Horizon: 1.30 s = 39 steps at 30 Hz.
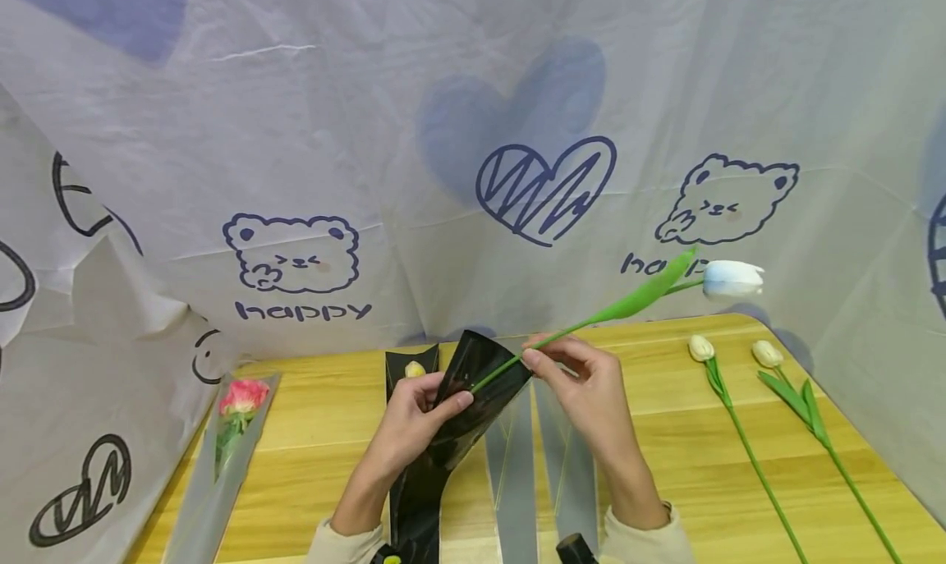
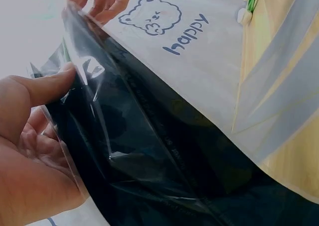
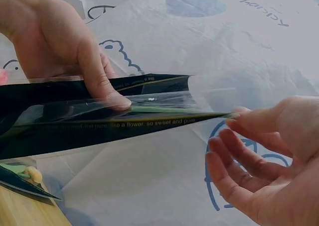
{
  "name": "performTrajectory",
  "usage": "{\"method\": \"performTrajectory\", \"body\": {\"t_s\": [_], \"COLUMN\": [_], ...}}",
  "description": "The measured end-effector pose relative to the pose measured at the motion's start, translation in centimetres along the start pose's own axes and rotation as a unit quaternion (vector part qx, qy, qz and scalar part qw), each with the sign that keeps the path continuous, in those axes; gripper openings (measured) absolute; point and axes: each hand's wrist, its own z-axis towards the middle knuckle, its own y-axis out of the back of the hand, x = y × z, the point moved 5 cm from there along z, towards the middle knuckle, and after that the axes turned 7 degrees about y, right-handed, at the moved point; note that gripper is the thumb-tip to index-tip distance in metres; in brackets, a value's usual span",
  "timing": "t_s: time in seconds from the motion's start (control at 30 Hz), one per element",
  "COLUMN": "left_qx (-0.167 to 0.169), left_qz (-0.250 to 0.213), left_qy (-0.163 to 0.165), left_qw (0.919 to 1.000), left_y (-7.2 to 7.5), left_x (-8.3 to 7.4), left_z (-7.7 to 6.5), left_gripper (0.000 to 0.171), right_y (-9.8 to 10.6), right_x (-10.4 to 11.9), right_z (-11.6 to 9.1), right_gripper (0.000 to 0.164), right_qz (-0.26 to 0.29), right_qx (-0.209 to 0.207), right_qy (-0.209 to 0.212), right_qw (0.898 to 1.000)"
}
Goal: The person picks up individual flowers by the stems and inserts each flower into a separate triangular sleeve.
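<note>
My left hand (image 1: 410, 420) grips a black flower sleeve (image 1: 473, 424), its thumb pressing over the lower stem of a pale blue-white tulip (image 1: 732, 280). The stem lies in the sleeve's open mouth, slanting up to the right, with one long green leaf (image 1: 639, 300) below the bloom. At the sleeve's upper right corner my right hand (image 1: 587, 392) pinches the edge between thumb and forefinger, other fingers loosely bent. The right wrist view shows those fingertips (image 3: 233, 117) at the pointed corner, and clear film (image 3: 164, 100) over the green stem.
Beneath the held sleeve lies another black sleeve (image 1: 414, 515) with a yellow bloom (image 1: 415, 369). A wrapped pink rose (image 1: 245, 395) lies at the left. Grey sleeves (image 1: 513, 482) are in the middle. Two white tulips (image 1: 701, 349) lie at the right. A printed cloth (image 1: 414, 137) hangs behind the wooden table (image 1: 318, 433).
</note>
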Motion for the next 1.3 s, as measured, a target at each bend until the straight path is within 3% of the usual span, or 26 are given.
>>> {"method": "performTrajectory", "body": {"t_s": [0.27, 0.6, 0.97, 1.3], "left_qx": [-0.01, 0.003, 0.028, 0.047], "left_qz": [-0.01, -0.007, 0.006, 0.003], "left_qy": [-0.002, -0.004, -0.013, -0.012], "left_qw": [0.9999, 1.0, 0.9995, 0.9988], "left_y": [0.2, 0.2, 0.0, -0.4], "left_x": [0.2, 0.2, 0.3, 0.0], "left_z": [0.2, 0.0, 0.0, -0.1], "left_gripper": [0.013, 0.013, 0.013, 0.023], "right_y": [0.9, 1.3, 1.4, 0.2], "right_x": [0.2, 0.9, 1.2, 1.1], "right_z": [0.1, 0.2, 0.2, 0.0], "right_gripper": [0.024, 0.018, 0.017, 0.011], "right_qz": [0.076, 0.132, 0.104, 0.043], "right_qx": [-0.063, -0.105, -0.083, 0.017], "right_qy": [-0.002, 0.028, 0.044, 0.052], "right_qw": [0.995, 0.985, 0.99, 0.998]}}
